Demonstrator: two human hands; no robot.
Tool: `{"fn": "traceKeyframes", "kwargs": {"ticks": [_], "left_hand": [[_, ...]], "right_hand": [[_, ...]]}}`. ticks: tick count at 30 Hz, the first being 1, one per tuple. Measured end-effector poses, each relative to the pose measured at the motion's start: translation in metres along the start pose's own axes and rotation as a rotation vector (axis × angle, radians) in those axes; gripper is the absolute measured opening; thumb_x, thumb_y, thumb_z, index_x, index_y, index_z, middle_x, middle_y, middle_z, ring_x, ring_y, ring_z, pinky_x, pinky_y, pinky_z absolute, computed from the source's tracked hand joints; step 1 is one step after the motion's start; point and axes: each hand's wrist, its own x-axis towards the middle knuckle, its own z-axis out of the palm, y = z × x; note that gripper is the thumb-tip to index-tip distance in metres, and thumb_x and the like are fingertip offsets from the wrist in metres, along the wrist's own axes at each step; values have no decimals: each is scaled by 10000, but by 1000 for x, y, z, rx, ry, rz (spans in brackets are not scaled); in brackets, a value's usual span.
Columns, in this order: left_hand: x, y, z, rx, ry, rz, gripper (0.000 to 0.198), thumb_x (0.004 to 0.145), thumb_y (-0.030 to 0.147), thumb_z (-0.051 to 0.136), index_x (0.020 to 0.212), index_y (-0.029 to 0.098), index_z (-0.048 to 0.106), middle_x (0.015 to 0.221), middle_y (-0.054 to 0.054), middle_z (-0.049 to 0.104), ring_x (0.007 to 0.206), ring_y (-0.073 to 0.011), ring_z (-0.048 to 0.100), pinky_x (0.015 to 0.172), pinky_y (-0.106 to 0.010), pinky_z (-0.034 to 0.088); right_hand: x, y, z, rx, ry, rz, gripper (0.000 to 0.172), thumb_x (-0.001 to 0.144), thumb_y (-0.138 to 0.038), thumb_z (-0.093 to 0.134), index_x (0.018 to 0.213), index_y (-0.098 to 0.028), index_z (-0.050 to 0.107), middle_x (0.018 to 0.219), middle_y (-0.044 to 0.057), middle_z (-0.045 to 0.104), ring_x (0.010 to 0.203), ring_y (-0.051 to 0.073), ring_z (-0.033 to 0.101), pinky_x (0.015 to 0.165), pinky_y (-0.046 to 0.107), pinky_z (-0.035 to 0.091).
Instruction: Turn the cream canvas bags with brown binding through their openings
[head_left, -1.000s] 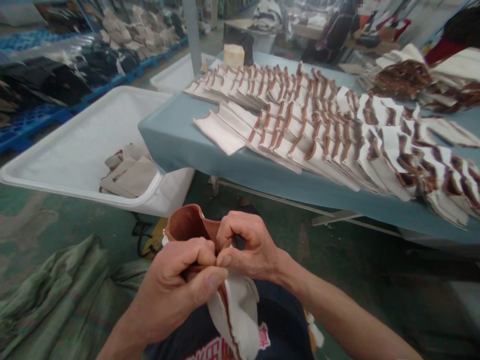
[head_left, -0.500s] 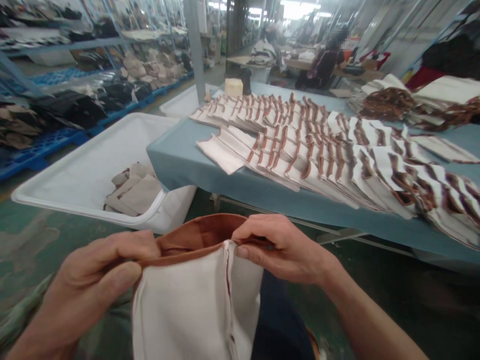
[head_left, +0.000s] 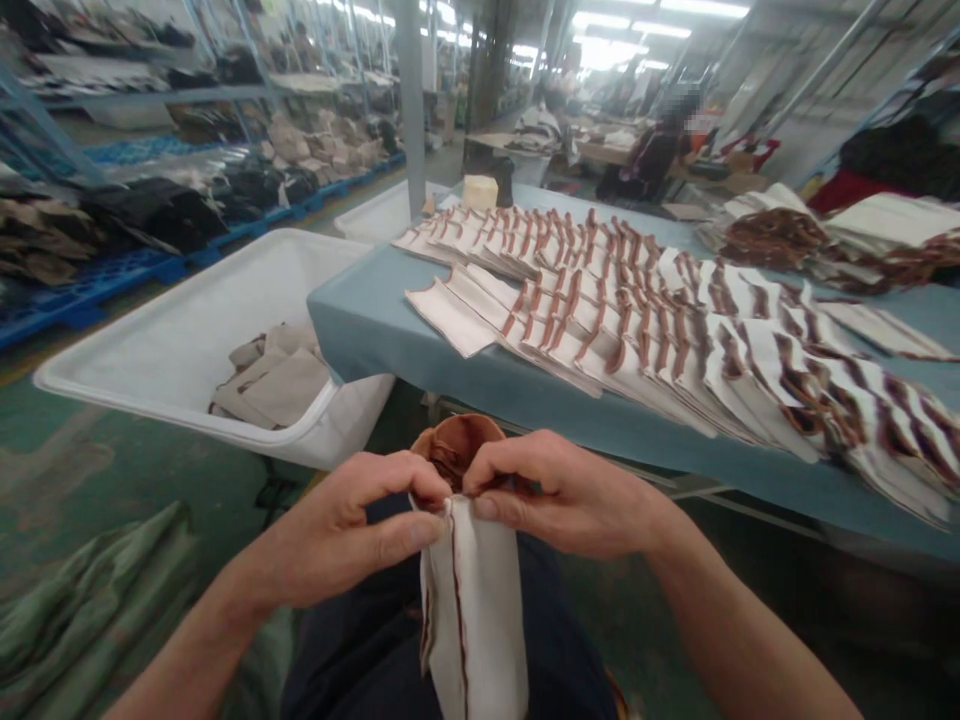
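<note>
Between both hands hangs a white fabric piece (head_left: 491, 610) with a brown lining showing at its open top and a dark seam down its front. My left hand (head_left: 360, 530) pinches the top edge just left of the seam, thumb outside and fingers inside the opening. My right hand (head_left: 562, 490) pinches the same edge to the right of the seam, close to the left fingertips. The lower part of the piece hangs in front of dark clothing. Similar white pieces with brown edges (head_left: 600, 300) lie in overlapping rows on the blue-covered table (head_left: 360, 325) ahead.
A white tub (head_left: 172, 300) on the left holds several beige pieces (head_left: 281, 380). More brown and white stacks (head_left: 780, 230) lie at the table's far right. Green cloth (head_left: 97, 600) is at lower left. A person (head_left: 652, 160) sits in the background.
My left hand has moved right along the rim, up to the seam beside my right hand. The opening has narrowed and the piece has turned its seam forward.
</note>
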Motion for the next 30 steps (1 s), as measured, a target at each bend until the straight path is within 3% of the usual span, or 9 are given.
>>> {"fn": "traceKeyframes", "kwargs": {"ticks": [6,11,15,24,30], "left_hand": [[3,4,-6,4,-28,-45,191,993,272,630,913,197,787,822,-6,785,755,-158,691,715,-214,532],[4,10,-6,88,-15,-38,188,940,180,603,840,179,762,726,21,740,651,-123,627,635,-197,483],[4,9,-4,84,-1,-70,240,947,203,564,802,172,753,640,40,666,567,-103,538,553,-190,416],[-2,14,-1,94,34,-76,281,945,236,520,729,182,692,575,54,554,510,-99,424,517,-206,368],[-6,17,0,85,45,-107,238,919,228,589,724,183,717,596,47,601,542,-102,492,515,-192,384]], "right_hand": [[8,3,4,58,5,106,189,1022,-309,670,916,-153,692,797,-21,637,676,100,519,623,223,389],[16,0,15,127,47,65,250,944,-353,722,804,-184,602,700,-62,521,616,89,429,570,222,329],[20,4,24,128,98,68,319,924,-386,743,753,-190,558,677,-71,471,616,85,393,565,232,287],[18,8,36,89,162,67,233,945,-301,721,774,-175,623,650,-73,505,611,81,433,575,222,306],[14,7,36,-92,198,24,109,890,-241,743,816,-170,706,691,-47,611,604,82,479,579,227,316]]}}
